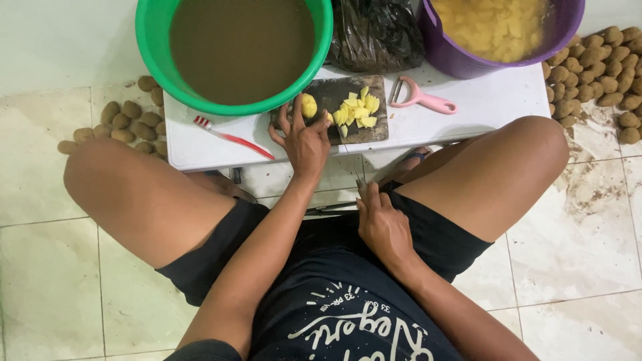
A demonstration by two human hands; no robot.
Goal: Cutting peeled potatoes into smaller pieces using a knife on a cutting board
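Left hand [304,144] grip pinches peeled potato [308,105] at cutting board [348,107] 9 o'clock edge; right hand [384,227] grip wraps knife [360,175].

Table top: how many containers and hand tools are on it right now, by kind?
Tubs: 2, green tub and purple tub
Cutting boards: 1, cutting board
Peelers: 1, pink peeler
Toothbrushes: 1, red toothbrush
Total: 5

I see a glossy green plastic basin [150,40], a shiny purple plastic tub [461,63], a dark, matt cutting board [334,93], a pink plastic peeler [428,101], a crinkly glossy black bag [374,33], rough brown potatoes [130,120] and smooth, dirt-smeared floor tiles [588,220].
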